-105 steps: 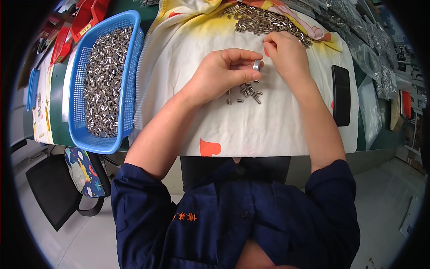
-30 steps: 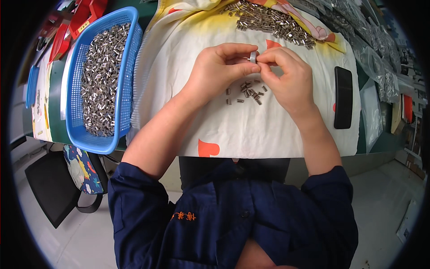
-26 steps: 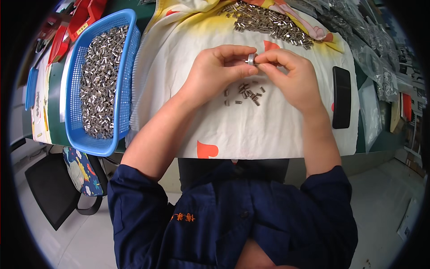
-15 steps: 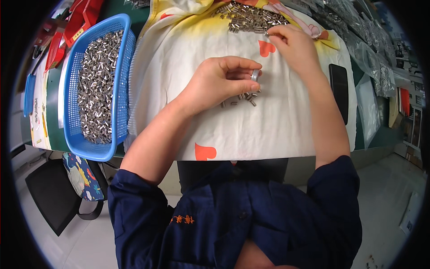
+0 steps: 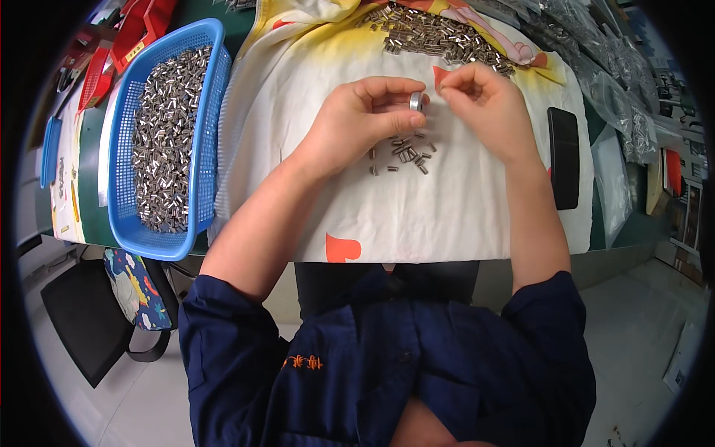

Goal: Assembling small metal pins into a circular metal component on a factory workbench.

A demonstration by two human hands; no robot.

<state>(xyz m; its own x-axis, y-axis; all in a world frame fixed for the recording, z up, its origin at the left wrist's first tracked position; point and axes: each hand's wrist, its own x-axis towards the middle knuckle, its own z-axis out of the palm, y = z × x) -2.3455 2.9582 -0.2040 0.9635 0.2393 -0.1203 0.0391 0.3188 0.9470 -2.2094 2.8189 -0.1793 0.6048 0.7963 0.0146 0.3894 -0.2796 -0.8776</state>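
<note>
Between the thumb and fingers of my left hand (image 5: 363,115) is a small silvery metal ring (image 5: 417,101), held upright over the cloth. Close to its right side, my right hand (image 5: 484,100) is closed in a pinch; what sits between its fingertips, if anything, is too small to make out. Under my left hand several short metal pins (image 5: 407,153) lie scattered on the white cloth (image 5: 454,208). Beyond both hands spreads a big heap of similar metal pins (image 5: 439,37), on the yellow part of the cloth.
A blue plastic basket (image 5: 199,171) full of small metal cylinders stands at the left. Red bins (image 5: 138,33) are behind it. At the right lies a black phone (image 5: 563,158), beside clear plastic bags (image 5: 629,112) of metal parts. A black chair (image 5: 89,316) stands at lower left.
My right hand has come back from the far heap toward the ring, its fingers pinched. My left hand has moved slightly away from me with the ring, uncovering more of the scattered pins.
</note>
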